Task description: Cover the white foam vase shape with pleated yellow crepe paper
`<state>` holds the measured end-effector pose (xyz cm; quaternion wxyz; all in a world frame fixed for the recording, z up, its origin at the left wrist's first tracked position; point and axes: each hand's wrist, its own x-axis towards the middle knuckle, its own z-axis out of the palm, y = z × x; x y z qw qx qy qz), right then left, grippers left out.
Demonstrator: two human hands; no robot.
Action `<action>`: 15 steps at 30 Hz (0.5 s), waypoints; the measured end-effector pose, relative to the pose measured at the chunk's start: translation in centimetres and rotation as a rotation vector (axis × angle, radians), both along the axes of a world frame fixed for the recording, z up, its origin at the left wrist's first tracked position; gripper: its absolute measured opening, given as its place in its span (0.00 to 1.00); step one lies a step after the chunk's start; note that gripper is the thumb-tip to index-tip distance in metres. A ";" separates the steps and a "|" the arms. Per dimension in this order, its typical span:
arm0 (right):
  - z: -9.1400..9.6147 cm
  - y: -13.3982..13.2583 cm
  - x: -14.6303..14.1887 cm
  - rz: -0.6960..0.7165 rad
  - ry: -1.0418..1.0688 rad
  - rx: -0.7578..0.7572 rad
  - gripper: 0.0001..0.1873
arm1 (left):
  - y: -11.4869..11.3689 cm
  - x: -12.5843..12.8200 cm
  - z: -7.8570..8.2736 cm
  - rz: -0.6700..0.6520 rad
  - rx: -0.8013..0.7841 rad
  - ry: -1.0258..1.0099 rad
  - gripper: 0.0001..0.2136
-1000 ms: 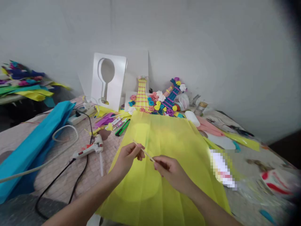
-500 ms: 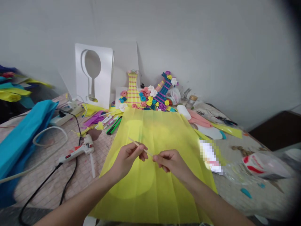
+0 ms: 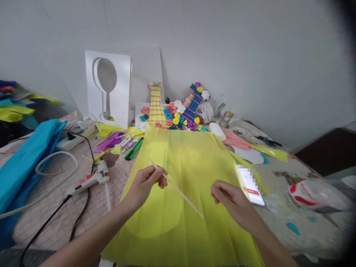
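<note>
My left hand pinches a thin, pale stick between thumb and fingers. The stick slants from upper left down to the right, its longer part sticking out towards the right hand. To the right, my right hand is closed with its fingers curled, apart from the stick, and nothing shows in it. Both hands are over a large creased yellow paper sheet. A rounded shape with a straight neck shows through the sheet's left half.
Left are a hot glue gun with its cord, a green cutter and folded blue paper. Behind stand a white board with a cut-out and flower-trimmed woven pieces. A lit phone lies right.
My right hand has let go of the stick and moved right and slightly down. More of the stick's length now shows. My left hand has shifted slightly left.
</note>
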<state>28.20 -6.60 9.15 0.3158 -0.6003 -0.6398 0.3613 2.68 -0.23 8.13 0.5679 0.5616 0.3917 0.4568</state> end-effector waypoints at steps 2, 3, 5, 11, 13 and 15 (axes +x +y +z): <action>-0.9 -2.9 3.3 0.064 -0.272 -0.118 0.14 | 0.1 -0.6 -0.5 -0.007 -0.017 -0.005 0.12; -1.6 -4.4 4.9 0.098 -0.363 -0.201 0.11 | 0.2 -0.8 -0.6 -0.009 -0.027 -0.005 0.13; -2.9 -7.0 7.4 0.014 -0.484 -0.320 0.02 | 0.2 -0.7 -0.8 -0.025 -0.055 0.007 0.13; -4.1 -7.0 3.5 -0.104 -0.232 -0.056 0.22 | -1.8 3.9 -1.1 -0.347 -0.174 0.040 0.14; -3.5 -5.5 0.0 0.081 -0.089 -0.039 0.22 | -2.9 5.2 -1.3 -0.413 -0.171 0.024 0.15; -3.0 -4.3 -2.7 0.199 0.032 -0.147 0.15 | -3.7 5.5 -1.6 -0.421 -0.139 0.031 0.15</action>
